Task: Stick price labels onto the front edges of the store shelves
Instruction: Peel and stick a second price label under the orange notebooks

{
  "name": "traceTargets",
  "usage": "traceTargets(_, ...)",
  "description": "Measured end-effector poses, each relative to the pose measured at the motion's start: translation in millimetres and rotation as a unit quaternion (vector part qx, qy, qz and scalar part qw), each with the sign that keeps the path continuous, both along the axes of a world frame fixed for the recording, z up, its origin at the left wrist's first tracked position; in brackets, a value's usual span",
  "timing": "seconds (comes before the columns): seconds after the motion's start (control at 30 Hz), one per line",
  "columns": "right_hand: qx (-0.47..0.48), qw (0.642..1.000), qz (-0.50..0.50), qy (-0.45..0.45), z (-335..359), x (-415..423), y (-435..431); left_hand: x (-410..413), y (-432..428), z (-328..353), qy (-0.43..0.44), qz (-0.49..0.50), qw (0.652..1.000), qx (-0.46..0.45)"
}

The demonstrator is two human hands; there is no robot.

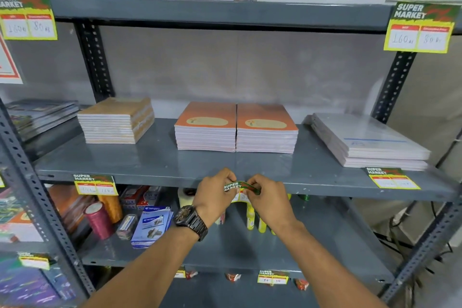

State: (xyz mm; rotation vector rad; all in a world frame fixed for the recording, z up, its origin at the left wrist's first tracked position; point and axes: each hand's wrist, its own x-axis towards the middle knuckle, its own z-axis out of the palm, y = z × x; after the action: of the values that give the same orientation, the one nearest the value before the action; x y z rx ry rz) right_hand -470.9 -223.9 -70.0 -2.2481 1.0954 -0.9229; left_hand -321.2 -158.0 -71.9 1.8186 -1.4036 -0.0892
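A green, red and yellow "Super Market" price label [240, 188] is pinched at its left end by my left hand [215, 192] and at its right end by my right hand [268, 196]. The label is bent and sits right at the front edge of the grey middle shelf [162, 179], in front of two orange notebook stacks [236, 127]. Its lower white price boxes are partly hidden by my fingers. I cannot tell whether it touches the edge. A dark watch is on my left wrist.
Matching labels hang on this shelf edge at left [95, 184] and right [392, 178], on the upper shelf [421, 28] [27, 17], and on the lower shelf [273, 277]. Notebook stacks fill the shelves; staplers, tape rolls and bottles lie below. Perforated uprights [393, 82] flank the bay.
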Motion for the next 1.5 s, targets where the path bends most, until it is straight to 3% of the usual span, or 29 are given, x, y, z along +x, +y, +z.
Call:
traceTargets(0.33, -0.012, 1.0, -0.015, 0.001, -2, 7, -1, -1, -3, 0, -0.043, 0.031, 0.999, 0.006)
traceTargets(0.63, -0.183, 0.97, -0.045, 0.152, 8, 12, -7, 15, -3, 9, -0.271, 0.08, 0.959, 0.014)
traceTargets(0.77, -0.165, 0.973, -0.045, 0.155, 12, 21, -2, 23, 0, 10, -0.242, 0.035, 0.969, 0.039)
traceTargets(0.93, -0.213, 0.952, -0.063, 0.21, 11, 31, -2, 27, 10, 6, -0.253, 0.042, 0.966, 0.034)
traceTargets(1.23, -0.174, 0.973, 0.042, 0.145, 11, 5, -21, 23, 17, 7, -0.222, 0.041, 0.974, 0.037)
traceTargets(1.5, -0.207, 0.967, 0.027, 0.148, 7, 4, -15, 33, 17, 4, -0.236, 0.015, 0.972, 0.01)
